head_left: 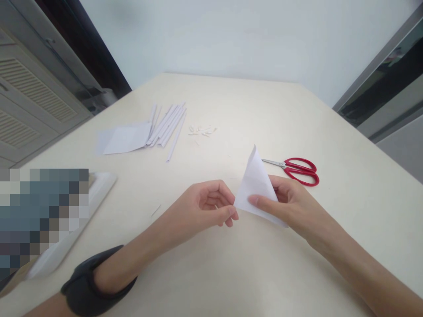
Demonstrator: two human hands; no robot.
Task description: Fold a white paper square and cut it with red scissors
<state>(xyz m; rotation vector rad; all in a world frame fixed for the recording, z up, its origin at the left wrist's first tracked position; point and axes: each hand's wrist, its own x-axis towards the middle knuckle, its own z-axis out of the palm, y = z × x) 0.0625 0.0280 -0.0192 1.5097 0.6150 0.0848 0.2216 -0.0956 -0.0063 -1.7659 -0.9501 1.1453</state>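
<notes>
Evidently the right hand does the steadying: its thumb lies flat on the near face of a triangular white paper while the other fingers go behind, so the paper is held firmly between them. That grip on the right side probably serves to leave the left corner and the tip, which points away and curls slightly, free to be worked. The left hand is loosely curled, thumb and index narrow at that left corner; whether they pinch it or merely brush it, I cannot tell.

The paper is raised over the near-middle of the counter, where both hands meet comfortably. Just beyond the right hand lie red-handled scissors, blades pointing left, seemingly set aside within reach. Far left, narrow paper strips lie bunched against flat sheets, and small white scraps sit just right of them, perhaps grouped to keep the working area uncluttered.
</notes>
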